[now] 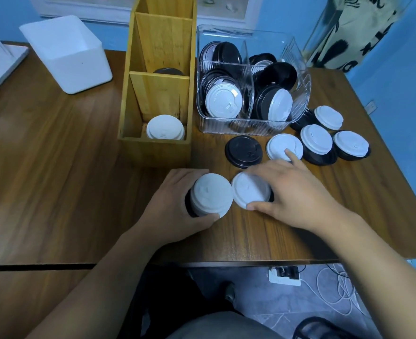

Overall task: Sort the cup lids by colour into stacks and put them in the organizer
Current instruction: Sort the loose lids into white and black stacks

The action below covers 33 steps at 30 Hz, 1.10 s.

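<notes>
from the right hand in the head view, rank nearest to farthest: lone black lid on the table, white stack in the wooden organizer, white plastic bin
1. Lone black lid: on the table just beyond the right hand, slightly to its left.
2. White stack: front compartment of the wooden organizer, farther left.
3. White plastic bin: far back left corner.

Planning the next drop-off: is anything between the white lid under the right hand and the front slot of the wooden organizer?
Nothing visible blocks it. The white lid under the right hand sits right of the stack held by the left hand; bare table lies up to the wooden organizer, whose open-topped front slot already holds white lids.
</notes>
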Each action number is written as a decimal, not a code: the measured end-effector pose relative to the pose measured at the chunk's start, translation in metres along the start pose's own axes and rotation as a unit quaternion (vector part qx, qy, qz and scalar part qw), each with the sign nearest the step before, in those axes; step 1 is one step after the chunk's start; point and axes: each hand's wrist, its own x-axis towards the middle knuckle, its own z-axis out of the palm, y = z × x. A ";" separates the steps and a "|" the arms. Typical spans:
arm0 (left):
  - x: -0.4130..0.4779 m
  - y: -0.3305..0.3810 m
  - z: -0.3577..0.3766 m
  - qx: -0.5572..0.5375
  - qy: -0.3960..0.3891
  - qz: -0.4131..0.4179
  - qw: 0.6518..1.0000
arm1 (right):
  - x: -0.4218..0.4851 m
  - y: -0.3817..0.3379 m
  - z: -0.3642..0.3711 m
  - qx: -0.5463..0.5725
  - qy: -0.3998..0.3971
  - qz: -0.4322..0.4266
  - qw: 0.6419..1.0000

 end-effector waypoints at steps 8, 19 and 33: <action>0.000 0.006 0.000 -0.009 0.000 -0.017 1.000 | 0.021 -0.032 -0.027 0.168 -0.002 -0.083 0.982; 0.002 0.008 0.000 -0.010 -0.014 -0.026 1.000 | 0.036 -0.041 -0.012 0.151 -0.073 -0.086 0.982; 0.003 0.006 0.003 -0.016 -0.002 0.007 1.000 | 0.033 -0.054 0.001 0.123 -0.019 -0.023 0.992</action>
